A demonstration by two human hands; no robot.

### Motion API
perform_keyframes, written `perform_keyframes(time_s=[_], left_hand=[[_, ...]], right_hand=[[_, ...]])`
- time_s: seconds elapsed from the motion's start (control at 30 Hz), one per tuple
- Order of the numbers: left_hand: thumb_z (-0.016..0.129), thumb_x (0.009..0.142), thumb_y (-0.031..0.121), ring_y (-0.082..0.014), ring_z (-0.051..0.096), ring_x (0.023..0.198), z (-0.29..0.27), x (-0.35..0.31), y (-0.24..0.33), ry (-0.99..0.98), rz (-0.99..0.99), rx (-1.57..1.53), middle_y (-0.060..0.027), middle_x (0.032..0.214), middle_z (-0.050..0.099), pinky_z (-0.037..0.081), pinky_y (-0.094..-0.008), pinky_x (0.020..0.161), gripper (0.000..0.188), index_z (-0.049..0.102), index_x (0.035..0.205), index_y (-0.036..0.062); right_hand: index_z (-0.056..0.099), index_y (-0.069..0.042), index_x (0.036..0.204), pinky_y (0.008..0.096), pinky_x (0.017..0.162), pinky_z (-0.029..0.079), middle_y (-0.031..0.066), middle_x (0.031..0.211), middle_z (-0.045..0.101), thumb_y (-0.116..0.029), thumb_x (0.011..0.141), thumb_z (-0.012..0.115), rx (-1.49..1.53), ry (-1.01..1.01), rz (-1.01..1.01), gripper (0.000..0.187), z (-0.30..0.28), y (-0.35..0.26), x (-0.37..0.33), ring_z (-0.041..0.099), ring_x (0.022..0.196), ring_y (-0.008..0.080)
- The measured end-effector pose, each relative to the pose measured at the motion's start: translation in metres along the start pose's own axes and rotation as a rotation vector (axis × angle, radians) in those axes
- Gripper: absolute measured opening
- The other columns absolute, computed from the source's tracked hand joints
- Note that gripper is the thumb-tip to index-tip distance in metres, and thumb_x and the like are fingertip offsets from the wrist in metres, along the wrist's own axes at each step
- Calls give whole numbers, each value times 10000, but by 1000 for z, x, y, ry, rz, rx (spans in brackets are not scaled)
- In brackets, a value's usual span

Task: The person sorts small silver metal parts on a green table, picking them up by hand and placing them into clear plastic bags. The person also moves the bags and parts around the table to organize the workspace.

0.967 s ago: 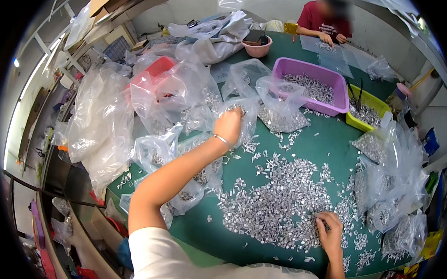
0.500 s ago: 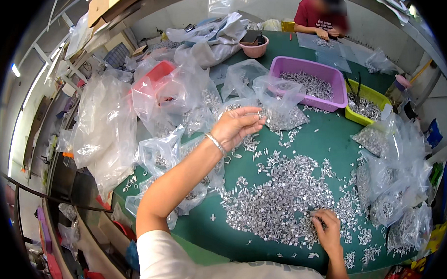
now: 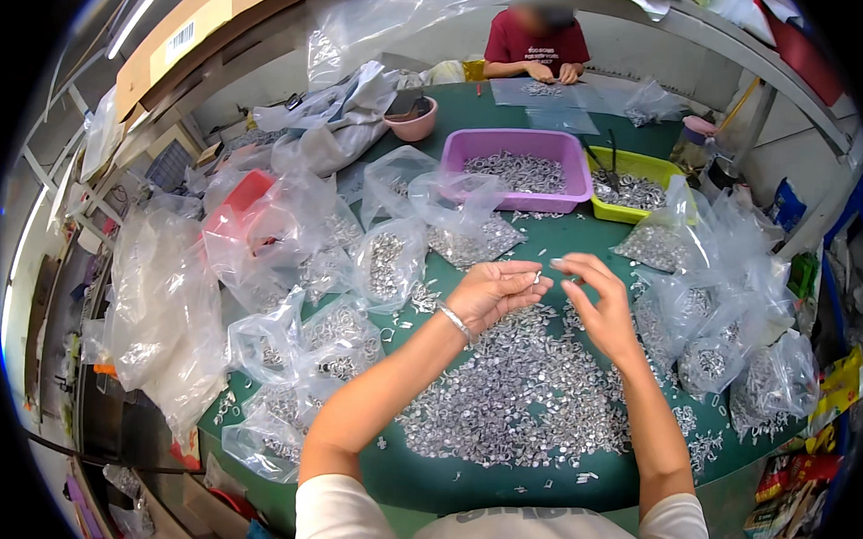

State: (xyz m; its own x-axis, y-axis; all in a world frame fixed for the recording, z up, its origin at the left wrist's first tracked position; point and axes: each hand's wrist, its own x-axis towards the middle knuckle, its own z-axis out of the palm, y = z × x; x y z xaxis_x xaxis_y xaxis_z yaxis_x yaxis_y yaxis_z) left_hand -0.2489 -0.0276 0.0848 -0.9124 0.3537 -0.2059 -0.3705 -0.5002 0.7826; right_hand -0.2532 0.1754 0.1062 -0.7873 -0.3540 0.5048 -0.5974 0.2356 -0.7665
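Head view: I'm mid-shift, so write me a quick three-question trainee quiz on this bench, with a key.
1. Which container stands just right of the purple tub?
2. True or false: the silvery bracelet is on the right wrist.
3. The large loose heap of metal pieces lies on a tabletop coloured: A pink; B green; C white.

Key: 1. The yellow-green tub. 2. False: it circles the wrist of the left hand. 3. B.

Parts (image 3: 513,396) lie on the table (image 3: 396,479); bags (image 3: 384,263) left and right; tubs (image 3: 517,198) behind.
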Motion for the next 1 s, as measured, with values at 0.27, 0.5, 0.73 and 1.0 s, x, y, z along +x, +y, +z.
perform_keyframes(time_s=[0.27, 0.5, 0.73, 1.0], left_hand=[[634, 893, 91, -258, 690, 880, 8, 10, -7, -26, 96, 347, -213, 994, 660, 593, -283, 734, 358, 491, 1158, -103], [516, 971, 202, -279, 679, 913, 1, -6, -27, 41, 175, 210, -247, 1036, 645, 578, -316, 762, 404, 436, 1268, -60], [536, 956, 161, -223, 675, 860, 19, -107, -63, 89, 63, 229, -189, 1045, 661, 563, -316, 764, 357, 482, 1251, -33], [515, 957, 76, -151, 647, 859, 26, -121, -135, 116, 154, 408, -111, 1011, 667, 539, -269, 733, 253, 550, 1186, -22]], right_hand=[[694, -19, 900, 344, 703, 457, 93, 791, 653, -93, 782, 702, -134, -155, 163, 140, 4, 16, 6, 575, 781, 218], [690, 12, 856, 285, 651, 466, 61, 782, 682, -67, 810, 693, -28, -137, 394, 91, 7, 28, 15, 597, 697, 129], [664, -20, 957, 223, 628, 440, 41, 867, 680, -117, 884, 638, 546, 72, 698, 125, -2, 94, 19, 596, 735, 95], [644, -59, 715, 251, 474, 366, 19, 638, 603, -145, 784, 630, 367, 364, 711, 111, 1, 152, 115, 531, 553, 100]])
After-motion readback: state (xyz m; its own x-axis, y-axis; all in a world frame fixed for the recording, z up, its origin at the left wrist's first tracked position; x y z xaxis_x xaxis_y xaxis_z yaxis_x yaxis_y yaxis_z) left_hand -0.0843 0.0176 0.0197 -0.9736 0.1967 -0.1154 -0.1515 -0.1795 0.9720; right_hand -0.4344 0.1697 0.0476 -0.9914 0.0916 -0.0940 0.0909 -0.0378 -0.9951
